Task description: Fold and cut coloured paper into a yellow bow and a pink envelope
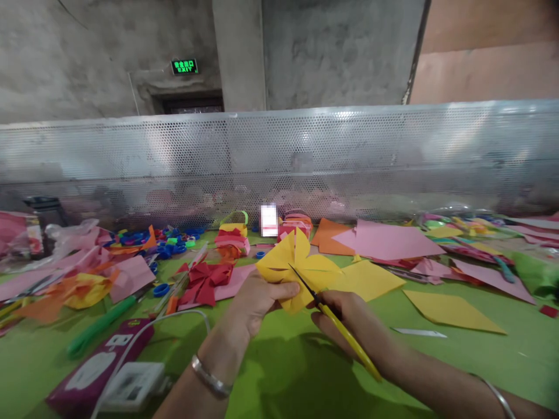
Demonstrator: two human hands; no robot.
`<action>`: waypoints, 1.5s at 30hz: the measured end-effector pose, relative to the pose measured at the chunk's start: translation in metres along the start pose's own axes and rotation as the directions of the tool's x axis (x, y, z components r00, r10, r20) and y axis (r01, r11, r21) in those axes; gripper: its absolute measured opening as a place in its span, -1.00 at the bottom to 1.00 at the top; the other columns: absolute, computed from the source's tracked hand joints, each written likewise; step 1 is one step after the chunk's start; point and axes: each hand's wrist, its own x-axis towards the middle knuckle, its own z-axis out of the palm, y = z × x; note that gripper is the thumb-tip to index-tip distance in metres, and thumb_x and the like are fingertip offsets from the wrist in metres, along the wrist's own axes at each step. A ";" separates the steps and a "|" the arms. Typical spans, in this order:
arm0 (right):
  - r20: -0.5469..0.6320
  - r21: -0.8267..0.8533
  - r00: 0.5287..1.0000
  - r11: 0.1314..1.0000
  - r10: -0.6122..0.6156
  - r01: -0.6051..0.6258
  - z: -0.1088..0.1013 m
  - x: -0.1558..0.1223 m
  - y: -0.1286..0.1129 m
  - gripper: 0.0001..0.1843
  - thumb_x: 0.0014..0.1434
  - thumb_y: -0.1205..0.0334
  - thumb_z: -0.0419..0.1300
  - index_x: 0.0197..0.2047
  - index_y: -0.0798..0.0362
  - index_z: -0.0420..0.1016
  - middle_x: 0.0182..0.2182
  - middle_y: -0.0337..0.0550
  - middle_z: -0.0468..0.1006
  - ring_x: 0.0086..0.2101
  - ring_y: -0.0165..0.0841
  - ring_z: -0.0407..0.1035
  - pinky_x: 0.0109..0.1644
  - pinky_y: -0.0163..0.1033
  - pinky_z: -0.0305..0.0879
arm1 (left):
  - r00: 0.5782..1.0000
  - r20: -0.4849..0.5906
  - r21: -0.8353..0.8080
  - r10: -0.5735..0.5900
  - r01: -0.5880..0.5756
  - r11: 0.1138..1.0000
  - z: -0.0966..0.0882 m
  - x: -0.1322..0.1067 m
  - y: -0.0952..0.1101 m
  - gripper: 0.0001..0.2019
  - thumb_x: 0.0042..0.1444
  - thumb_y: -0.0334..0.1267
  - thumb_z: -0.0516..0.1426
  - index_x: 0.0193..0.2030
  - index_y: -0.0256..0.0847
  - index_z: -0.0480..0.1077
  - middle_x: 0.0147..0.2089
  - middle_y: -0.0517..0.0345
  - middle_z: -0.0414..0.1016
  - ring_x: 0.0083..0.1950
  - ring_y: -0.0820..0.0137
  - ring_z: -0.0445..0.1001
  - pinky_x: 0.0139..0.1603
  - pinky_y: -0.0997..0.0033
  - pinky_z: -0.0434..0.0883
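A folded yellow paper flower (pixel 299 259) with broad petals is raised above the green table in front of me. My left hand (pixel 257 299) pinches its lower left part, thumb on top. Around a slim pointed tool (pixel 343 331) with a dark tip and a long yellow handle, the fingers of my right hand (pixel 349 314) are closed. The tip lies over the flower's centre; whether it touches the paper I cannot tell. Just right of the flower lies a yellow paper sheet (pixel 371 279). A red paper flower (pixel 207 281) rests on the left.
Another yellow sheet (pixel 452 310) and a white strip (pixel 419 333) lie right. Pink sheets (pixel 393 240) are behind. At left are a purple box (pixel 100 366), a white plug adapter (pixel 133 385) with cable, a green-handled tool (pixel 102 326) and blue rings (pixel 161 290). A perforated metal panel (pixel 349 145) stands behind.
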 end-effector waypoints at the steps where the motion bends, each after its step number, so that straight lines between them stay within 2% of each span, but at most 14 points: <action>1: -0.009 -0.007 1.000 1.000 0.010 -0.010 0.001 0.000 0.001 -0.93 -0.05 0.27 0.01 -0.51 0.05 0.26 -0.61 -0.30 0.23 -0.58 -0.44 0.09 -0.52 -0.35 0.00 | 1.000 0.005 -0.002 0.005 -0.005 1.000 0.001 0.000 0.000 -0.53 -0.53 -0.35 0.40 -0.31 -0.27 0.53 -0.26 0.02 0.60 -0.26 0.23 0.55 -0.22 0.29 0.48; 4: -0.048 -0.019 0.999 1.000 0.023 -0.024 0.002 0.001 0.001 -0.95 -0.10 0.32 0.02 -0.46 0.05 0.22 -0.60 -0.31 0.22 -0.58 -0.44 0.07 -0.52 -0.35 0.00 | 1.000 0.008 -0.003 0.012 -0.012 1.000 0.003 0.000 -0.002 -0.53 -0.54 -0.36 0.40 -0.32 -0.26 0.53 -0.28 0.04 0.60 -0.29 0.26 0.55 -0.24 0.32 0.47; 10: -0.028 0.121 0.997 0.990 -0.070 0.073 -0.001 0.002 -0.004 -0.86 -0.13 0.35 -0.02 -0.41 0.06 0.26 -0.50 -0.26 0.30 -0.50 -0.42 0.13 -0.43 -0.36 0.11 | 1.000 0.006 0.004 0.013 -0.013 1.000 0.003 0.001 -0.004 -0.59 -0.54 -0.39 0.40 -0.38 -0.24 0.55 -0.32 0.08 0.60 -0.33 0.32 0.54 -0.25 0.37 0.46; 18: -0.020 0.100 0.999 0.995 0.026 -0.024 0.002 0.001 -0.001 -0.95 -0.15 0.28 -0.04 -0.58 0.05 0.15 -0.61 -0.32 0.09 -0.57 -0.49 -0.05 -0.54 -0.37 -0.07 | 1.000 0.004 0.030 0.005 -0.006 1.000 0.004 -0.001 -0.002 -0.56 -0.55 -0.37 0.40 -0.36 -0.24 0.54 -0.32 0.09 0.60 -0.31 0.31 0.53 -0.22 0.33 0.45; 26: -0.021 0.092 0.998 0.994 0.054 -0.052 0.002 0.001 0.001 -0.93 -0.15 0.26 -0.02 -0.59 0.04 0.15 -0.63 -0.33 0.08 -0.58 -0.49 -0.06 -0.55 -0.36 -0.11 | 1.000 -0.009 0.039 0.010 -0.010 0.999 0.003 0.000 -0.004 -0.62 -0.48 -0.43 0.37 -0.37 -0.26 0.54 -0.34 0.06 0.60 -0.35 0.31 0.53 -0.25 0.32 0.45; 32: 0.019 0.122 0.999 0.992 0.039 -0.041 -0.001 0.003 0.000 -0.96 -0.14 0.26 0.01 -0.52 0.03 0.20 -0.61 -0.35 0.11 -0.59 -0.49 -0.03 -0.55 -0.36 -0.06 | 1.000 -0.020 0.008 0.014 -0.014 1.000 0.004 0.000 -0.003 -0.64 -0.46 -0.46 0.36 -0.37 -0.28 0.54 -0.33 0.05 0.60 -0.34 0.31 0.54 -0.28 0.35 0.47; 38: 0.185 0.176 0.982 0.983 0.021 -0.055 -0.012 0.004 -0.001 -0.84 -0.14 0.29 0.04 -0.38 0.05 0.27 -0.61 -0.34 0.27 -0.60 -0.45 0.17 -0.54 -0.36 0.10 | 0.987 -0.148 -0.055 0.055 -0.064 0.996 -0.004 0.009 -0.003 -0.62 -0.37 -0.51 0.34 -0.29 -0.27 0.52 -0.25 0.03 0.60 -0.30 0.30 0.54 -0.32 0.37 0.49; 42: 0.197 0.122 0.980 0.992 0.011 -0.035 -0.024 0.005 -0.001 -0.71 -0.09 0.35 0.04 -0.23 0.14 0.38 -0.59 -0.32 0.29 -0.58 -0.46 0.21 -0.49 -0.35 0.14 | 0.970 -0.239 -0.104 0.041 -0.067 0.992 -0.012 0.014 0.000 -0.65 -0.25 -0.59 0.28 -0.24 -0.30 0.49 -0.20 -0.01 0.58 -0.30 0.33 0.55 -0.33 0.41 0.51; 45: 0.300 0.119 0.954 0.992 0.004 -0.041 -0.041 0.004 -0.003 -0.72 0.04 0.22 0.09 -0.17 0.15 0.40 -0.56 -0.31 0.29 -0.56 -0.48 0.20 -0.51 -0.38 0.12 | 0.962 -0.273 -0.149 0.018 -0.061 0.987 -0.014 0.012 0.008 -0.64 -0.15 -0.64 0.22 -0.19 -0.27 0.45 -0.22 0.07 0.57 -0.38 0.43 0.53 -0.43 0.50 0.49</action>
